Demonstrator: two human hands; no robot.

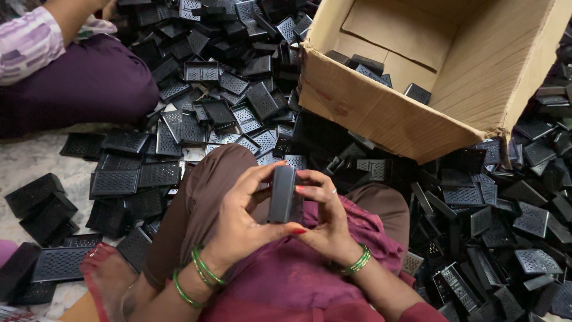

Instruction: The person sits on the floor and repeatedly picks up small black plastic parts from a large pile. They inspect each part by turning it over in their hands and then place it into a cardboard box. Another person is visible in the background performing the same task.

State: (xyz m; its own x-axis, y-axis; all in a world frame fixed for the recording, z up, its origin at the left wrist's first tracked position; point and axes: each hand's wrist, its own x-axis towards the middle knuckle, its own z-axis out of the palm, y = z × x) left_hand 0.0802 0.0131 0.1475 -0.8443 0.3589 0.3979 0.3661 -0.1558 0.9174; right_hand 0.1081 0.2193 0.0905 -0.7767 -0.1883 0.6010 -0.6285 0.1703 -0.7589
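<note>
Both the left hand (238,217) and right hand (325,220) pinch one dark rectangular plastic casing (282,194) above the lap, apparently pressing it together, beside the open cardboard box (381,116).

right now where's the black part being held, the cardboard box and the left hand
black part (282,194), head view, on its dark side face between the fingers
cardboard box (369,110), head view, on its near outer wall
left hand (241,217), head view, on the back of the hand
</note>
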